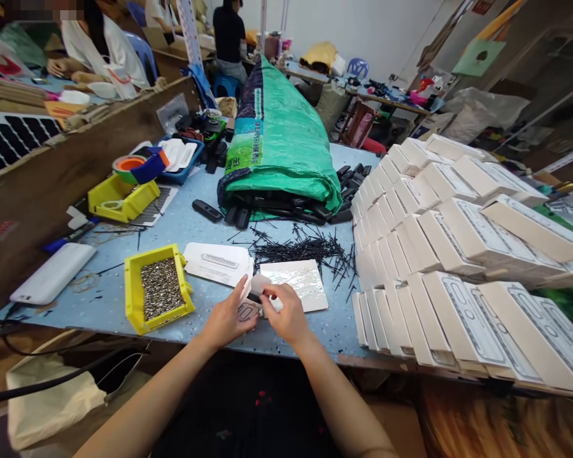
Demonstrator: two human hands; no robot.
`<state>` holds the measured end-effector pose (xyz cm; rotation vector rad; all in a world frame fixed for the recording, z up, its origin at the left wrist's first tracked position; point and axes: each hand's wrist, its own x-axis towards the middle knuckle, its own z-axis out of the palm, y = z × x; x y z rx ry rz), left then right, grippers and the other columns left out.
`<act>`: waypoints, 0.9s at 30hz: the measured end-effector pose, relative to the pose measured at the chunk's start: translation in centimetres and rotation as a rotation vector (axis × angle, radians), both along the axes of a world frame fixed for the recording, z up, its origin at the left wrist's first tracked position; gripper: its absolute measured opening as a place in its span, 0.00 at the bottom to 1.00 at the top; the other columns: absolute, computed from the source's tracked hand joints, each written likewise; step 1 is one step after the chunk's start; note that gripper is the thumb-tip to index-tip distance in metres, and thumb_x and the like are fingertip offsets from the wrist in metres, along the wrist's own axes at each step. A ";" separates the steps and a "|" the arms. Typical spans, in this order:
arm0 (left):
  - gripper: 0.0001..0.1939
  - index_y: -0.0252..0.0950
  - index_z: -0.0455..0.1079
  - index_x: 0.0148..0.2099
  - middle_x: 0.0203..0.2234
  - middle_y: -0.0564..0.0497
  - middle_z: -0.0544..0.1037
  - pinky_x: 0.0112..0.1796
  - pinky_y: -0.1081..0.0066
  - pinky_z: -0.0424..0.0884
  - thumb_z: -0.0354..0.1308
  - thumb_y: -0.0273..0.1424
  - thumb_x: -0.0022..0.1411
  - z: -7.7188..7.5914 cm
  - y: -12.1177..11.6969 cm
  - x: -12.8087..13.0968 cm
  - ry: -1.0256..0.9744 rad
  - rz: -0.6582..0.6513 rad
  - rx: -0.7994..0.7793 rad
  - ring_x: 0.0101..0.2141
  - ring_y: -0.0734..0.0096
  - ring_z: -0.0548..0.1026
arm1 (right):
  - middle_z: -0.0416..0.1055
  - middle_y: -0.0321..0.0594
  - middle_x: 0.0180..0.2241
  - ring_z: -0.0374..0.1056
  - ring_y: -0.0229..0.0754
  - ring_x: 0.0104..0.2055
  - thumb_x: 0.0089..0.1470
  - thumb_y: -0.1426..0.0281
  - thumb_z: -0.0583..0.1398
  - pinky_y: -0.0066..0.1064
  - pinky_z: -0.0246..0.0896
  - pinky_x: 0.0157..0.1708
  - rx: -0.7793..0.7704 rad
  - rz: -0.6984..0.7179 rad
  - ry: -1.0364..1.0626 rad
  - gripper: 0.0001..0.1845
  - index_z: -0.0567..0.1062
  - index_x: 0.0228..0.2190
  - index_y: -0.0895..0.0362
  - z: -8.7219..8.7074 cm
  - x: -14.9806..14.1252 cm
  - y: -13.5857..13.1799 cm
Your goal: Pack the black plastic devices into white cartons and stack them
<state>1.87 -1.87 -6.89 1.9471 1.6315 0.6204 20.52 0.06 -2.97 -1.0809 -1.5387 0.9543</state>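
My left hand point(223, 322) is wrapped round a small white box point(248, 310) with a dark printed outline on its side. At the far end of that box a white flap stands up, and something dark shows below it. The thumb and fingers of my right hand point(286, 313) are pinched at this flapped end. Just beyond my hands lie a stack of white printed cards point(219, 262) and a shiny pale sheet point(298, 284). A yellow bin point(132, 299) of small metal screws point(162, 289) sits left of my left hand.
Black zip-tie-like strips point(300, 248) are heaped behind the sheet. A green sack point(296, 133) spills black plastic pieces point(291, 207). Many white boxes point(413, 245) are stacked at the right. At the left are a white power bank-like block point(55, 273) and another yellow bin point(124, 200).
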 end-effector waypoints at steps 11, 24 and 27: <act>0.43 0.36 0.44 0.64 0.39 0.46 0.77 0.34 0.65 0.73 0.60 0.37 0.50 -0.1 1.0 0.6 -0.189 0.017 -0.013 0.33 0.60 0.79 | 0.74 0.41 0.47 0.69 0.44 0.50 0.52 0.56 0.61 0.38 0.64 0.53 -0.234 0.213 0.226 0.19 0.79 0.42 0.53 -2.9 -3.0 1.1; 0.45 0.39 0.36 0.68 0.45 0.43 0.74 0.40 0.57 0.75 0.54 0.47 0.57 0.6 0.9 1.9 -0.370 0.130 -0.084 0.42 0.55 0.77 | 0.46 0.45 0.66 0.49 0.51 0.66 0.39 0.57 0.69 0.42 0.53 0.62 -0.089 0.182 -0.337 0.56 0.50 0.64 0.53 -1.6 -1.6 -2.0; 0.38 0.44 0.42 0.66 0.45 0.45 0.74 0.41 0.56 0.76 0.49 0.49 0.59 2.1 0.5 1.7 -0.377 0.104 0.060 0.43 0.57 0.76 | 0.48 0.50 0.64 0.56 0.53 0.62 0.40 0.61 0.68 0.42 0.61 0.56 -0.070 0.097 -0.422 0.59 0.44 0.66 0.55 1.9 1.4 -5.0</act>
